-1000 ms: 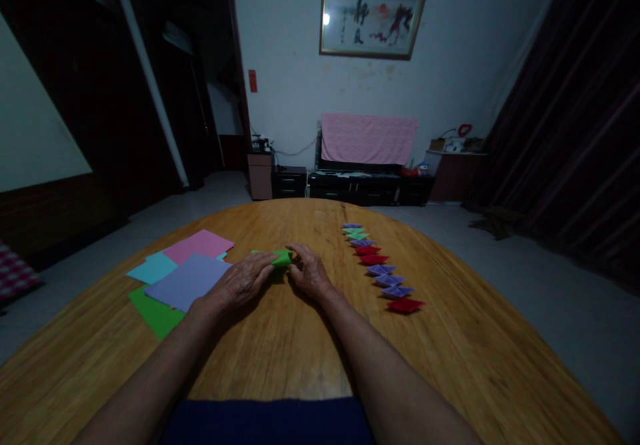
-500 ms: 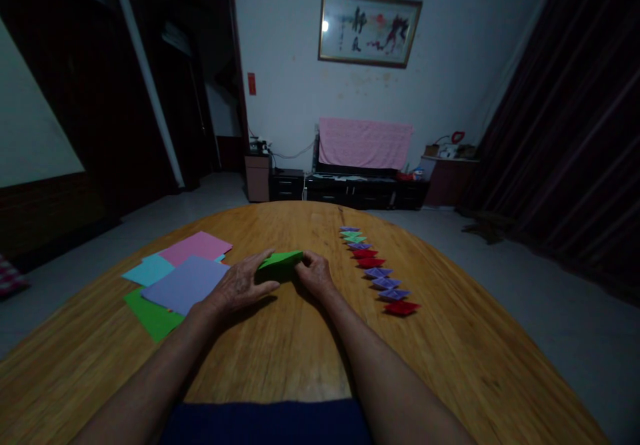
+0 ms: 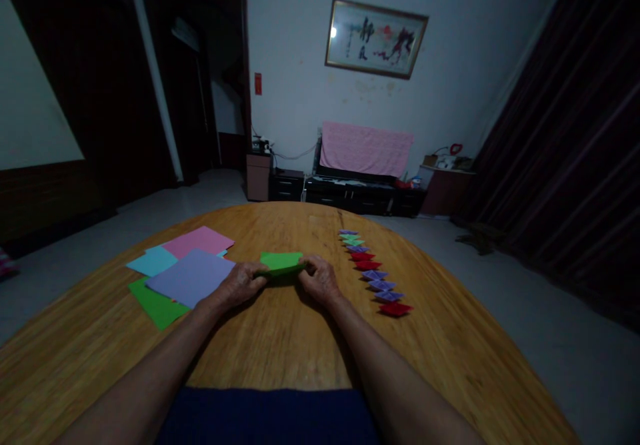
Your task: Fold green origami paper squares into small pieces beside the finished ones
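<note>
A partly folded sheet of green paper (image 3: 282,263) is held between my two hands, just above the middle of the wooden table (image 3: 270,352). My left hand (image 3: 243,284) pinches its left end, thumb toward me. At the right end, my right hand (image 3: 319,277) grips the paper with curled fingers. The upper face of the paper catches light, while its near side is in shadow. Part of each end is covered by my fingers.
Left of my hands lie overlapping paper sheets: purple (image 3: 193,277), pink (image 3: 203,240), light blue (image 3: 153,263) and green (image 3: 157,304). Several small folded paper boats, among them a red boat (image 3: 395,309) and a purple boat (image 3: 388,296), form a row at the right.
My left hand's spread fingers have closed on the paper's left end. The green paper has turned from a slanted, pointed shape to a flatter, level one. The view has shifted slightly.
</note>
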The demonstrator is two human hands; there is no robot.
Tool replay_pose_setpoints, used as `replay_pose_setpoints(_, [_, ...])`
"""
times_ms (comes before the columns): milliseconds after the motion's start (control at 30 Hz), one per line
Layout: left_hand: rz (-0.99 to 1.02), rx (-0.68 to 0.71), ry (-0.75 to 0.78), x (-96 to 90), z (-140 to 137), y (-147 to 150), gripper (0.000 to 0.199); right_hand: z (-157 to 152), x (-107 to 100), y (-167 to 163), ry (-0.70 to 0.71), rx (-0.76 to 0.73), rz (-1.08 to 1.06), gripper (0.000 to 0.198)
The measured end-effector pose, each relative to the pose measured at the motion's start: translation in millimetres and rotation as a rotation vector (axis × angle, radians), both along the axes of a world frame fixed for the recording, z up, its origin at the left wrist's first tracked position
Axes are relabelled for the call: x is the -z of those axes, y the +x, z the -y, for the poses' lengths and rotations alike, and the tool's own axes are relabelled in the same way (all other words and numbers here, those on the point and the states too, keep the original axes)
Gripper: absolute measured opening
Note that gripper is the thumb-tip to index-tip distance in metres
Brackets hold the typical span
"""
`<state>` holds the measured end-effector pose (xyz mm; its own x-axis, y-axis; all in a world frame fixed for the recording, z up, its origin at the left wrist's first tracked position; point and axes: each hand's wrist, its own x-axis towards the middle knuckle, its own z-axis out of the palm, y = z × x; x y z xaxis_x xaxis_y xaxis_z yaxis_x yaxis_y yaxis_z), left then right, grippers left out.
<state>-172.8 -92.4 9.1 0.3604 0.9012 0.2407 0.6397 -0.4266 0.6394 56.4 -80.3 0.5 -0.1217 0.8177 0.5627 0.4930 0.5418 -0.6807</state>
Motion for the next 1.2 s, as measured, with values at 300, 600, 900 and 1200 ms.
replay_pose_setpoints(300, [0.131, 0.061, -0.186, -13.7, 9.8, 18.1, 0.033, 29.3, -8.1, 14.1, -0.105, 0.004, 0.130, 0.023])
replay_pose_setpoints(600, [0.245, -0.122, -0.095, -3.9, 2.9, 20.1, 0.076, 25.6, -2.5, 14.9, -0.082, 0.143, 0.169, 0.022])
replay_pose_setpoints(900, [-0.153, -0.381, 0.078, -5.2, 9.0, 39.9, 0.060, 21.0, 6.9, 10.4, -0.015, 0.259, 0.359, 0.013])
replay_pose_setpoints(1200, [-0.288, -0.403, 0.169, 0.1, 13.1, 49.1, 0.050, 22.5, -9.1, 1.1, -0.197, 0.320, 0.495, 0.035])
